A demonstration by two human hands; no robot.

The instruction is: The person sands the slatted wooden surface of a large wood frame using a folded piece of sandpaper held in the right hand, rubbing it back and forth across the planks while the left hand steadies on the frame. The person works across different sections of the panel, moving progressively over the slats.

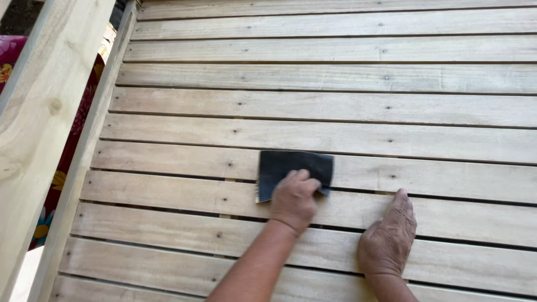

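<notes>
A dark sheet of sandpaper (291,163) lies on a surface of pale wooden slats (335,106) that fills most of the view. My left hand (293,200) presses down on the sheet's lower part, with its fingers curled over it. My right hand (388,237) lies flat on a slat to the right of the sheet, palm down, fingers together and pointing away from me. It holds nothing and does not touch the sandpaper.
The slats run left to right with narrow gaps and small nail heads. A wooden side rail (84,156) and a thick wooden post (39,112) stand at the left. Behind them shows a red flowered cloth (61,168).
</notes>
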